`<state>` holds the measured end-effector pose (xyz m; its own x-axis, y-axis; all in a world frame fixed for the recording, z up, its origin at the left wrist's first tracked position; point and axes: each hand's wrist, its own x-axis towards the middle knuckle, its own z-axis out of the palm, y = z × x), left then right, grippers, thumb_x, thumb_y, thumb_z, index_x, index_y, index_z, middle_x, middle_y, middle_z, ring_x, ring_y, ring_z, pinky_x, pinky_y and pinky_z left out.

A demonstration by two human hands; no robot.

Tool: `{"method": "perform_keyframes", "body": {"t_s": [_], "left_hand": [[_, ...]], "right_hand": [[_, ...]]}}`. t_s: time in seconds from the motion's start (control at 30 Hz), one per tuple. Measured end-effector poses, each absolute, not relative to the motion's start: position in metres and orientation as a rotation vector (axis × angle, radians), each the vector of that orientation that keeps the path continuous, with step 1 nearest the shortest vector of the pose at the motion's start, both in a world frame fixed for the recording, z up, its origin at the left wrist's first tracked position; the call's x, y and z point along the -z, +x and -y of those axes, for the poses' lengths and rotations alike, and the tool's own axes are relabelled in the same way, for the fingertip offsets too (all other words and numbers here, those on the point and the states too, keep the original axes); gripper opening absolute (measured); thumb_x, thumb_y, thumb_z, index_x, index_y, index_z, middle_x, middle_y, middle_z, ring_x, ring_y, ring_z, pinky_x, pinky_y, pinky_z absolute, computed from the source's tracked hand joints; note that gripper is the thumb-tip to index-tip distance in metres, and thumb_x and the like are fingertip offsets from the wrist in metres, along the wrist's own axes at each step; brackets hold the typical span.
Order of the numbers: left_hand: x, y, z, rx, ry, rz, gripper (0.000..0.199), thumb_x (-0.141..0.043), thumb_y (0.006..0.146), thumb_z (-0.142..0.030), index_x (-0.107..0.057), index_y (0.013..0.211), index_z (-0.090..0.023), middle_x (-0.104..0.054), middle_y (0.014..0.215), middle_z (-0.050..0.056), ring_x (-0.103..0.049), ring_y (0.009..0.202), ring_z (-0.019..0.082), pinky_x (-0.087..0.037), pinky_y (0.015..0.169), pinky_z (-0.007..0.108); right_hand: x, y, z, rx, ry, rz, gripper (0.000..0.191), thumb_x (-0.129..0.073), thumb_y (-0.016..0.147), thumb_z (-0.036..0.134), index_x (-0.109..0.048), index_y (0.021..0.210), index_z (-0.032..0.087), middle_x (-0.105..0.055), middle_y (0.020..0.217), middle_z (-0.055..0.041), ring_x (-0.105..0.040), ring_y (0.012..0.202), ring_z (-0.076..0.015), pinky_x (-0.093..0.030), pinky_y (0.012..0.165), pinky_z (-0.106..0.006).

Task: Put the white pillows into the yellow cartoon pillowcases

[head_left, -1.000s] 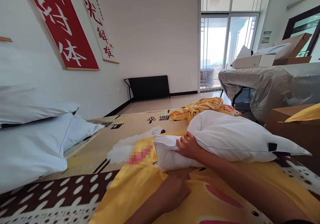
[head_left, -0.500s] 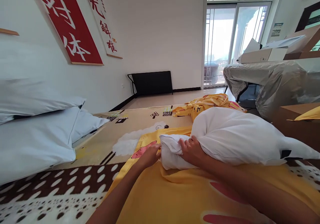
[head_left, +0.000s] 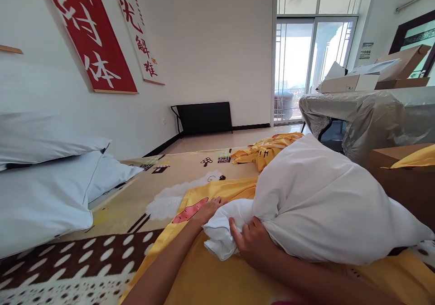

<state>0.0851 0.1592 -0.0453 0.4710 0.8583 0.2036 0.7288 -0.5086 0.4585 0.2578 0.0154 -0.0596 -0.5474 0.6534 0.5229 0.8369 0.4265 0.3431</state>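
Observation:
A white pillow (head_left: 316, 200) lies at the right over a yellow cloth (head_left: 200, 268), its near-left end bunched up. Around that gathered end the fingers of my right hand (head_left: 254, 239) are wrapped. My left hand (head_left: 210, 207) rests on the yellow cloth beside a pink printed patch, just left of the pillow's bunched corner. Its fingers point away from me and are partly hidden behind the white fabric, so their grip cannot be made out.
White pillows (head_left: 50, 191) are stacked at the left on a patterned blanket (head_left: 136, 214). Crumpled yellow fabric (head_left: 268, 151) lies beyond the pillow. At the right stand a cardboard box (head_left: 401, 178) and a plastic-covered table (head_left: 367, 105) bearing open boxes. A black folded frame (head_left: 205, 117) leans against the wall.
The pillow's body has risen and come nearer, and its gripped end has shifted down and left. My right hand has moved lower with it. My left hand has left the pillow's edge.

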Motion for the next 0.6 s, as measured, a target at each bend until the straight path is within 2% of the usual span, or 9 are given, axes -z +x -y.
{"method": "perform_keyframes", "body": {"t_s": [0.17, 0.43, 0.5, 0.6], "left_hand": [[0.039, 0.104, -0.184, -0.42, 2.444, -1.658, 0.025, -0.055, 0.086, -0.037, -0.06, 0.092, -0.013, -0.062, 0.093, 0.006, -0.059, 0.085, 0.017, -0.047, 0.079, 0.036], [0.01, 0.14, -0.196, -0.475, 2.582, -1.776, 0.019, -0.049, 0.087, -0.03, -0.061, 0.088, -0.015, -0.065, 0.089, 0.006, -0.059, 0.083, 0.016, -0.045, 0.076, 0.031], [0.005, 0.139, -0.191, -0.463, 2.659, -1.78, 0.018, -0.046, 0.086, -0.026, -0.061, 0.089, -0.018, -0.066, 0.094, 0.007, -0.059, 0.09, 0.019, -0.043, 0.079, 0.031], [-0.003, 0.127, -0.181, -0.379, 2.753, -1.799, 0.019, -0.045, 0.084, -0.02, -0.061, 0.094, -0.02, -0.065, 0.105, 0.009, -0.056, 0.104, 0.022, -0.04, 0.088, 0.033]], "right_hand": [[0.061, 0.254, -0.018, 0.74, -1.321, 2.412, 0.05, -0.052, 0.082, 0.019, -0.051, 0.129, 0.006, -0.063, 0.063, -0.0093, -0.059, 0.057, -0.0212, -0.041, 0.071, -0.04], [0.049, 0.255, -0.031, 0.479, -1.438, 2.541, 0.058, -0.054, 0.081, 0.027, -0.044, 0.135, 0.007, -0.069, 0.075, -0.0138, -0.065, 0.068, -0.0231, -0.042, 0.084, -0.044], [0.038, 0.258, -0.04, 0.408, -1.464, 2.565, 0.053, -0.052, 0.082, 0.024, -0.047, 0.132, 0.009, -0.07, 0.075, -0.0133, -0.066, 0.07, -0.0235, -0.043, 0.084, -0.044], [0.017, 0.263, -0.062, 0.314, -1.536, 2.584, 0.034, -0.047, 0.085, 0.026, -0.061, 0.113, 0.013, -0.071, 0.077, -0.0128, -0.068, 0.076, -0.0239, -0.045, 0.078, -0.04]]}}
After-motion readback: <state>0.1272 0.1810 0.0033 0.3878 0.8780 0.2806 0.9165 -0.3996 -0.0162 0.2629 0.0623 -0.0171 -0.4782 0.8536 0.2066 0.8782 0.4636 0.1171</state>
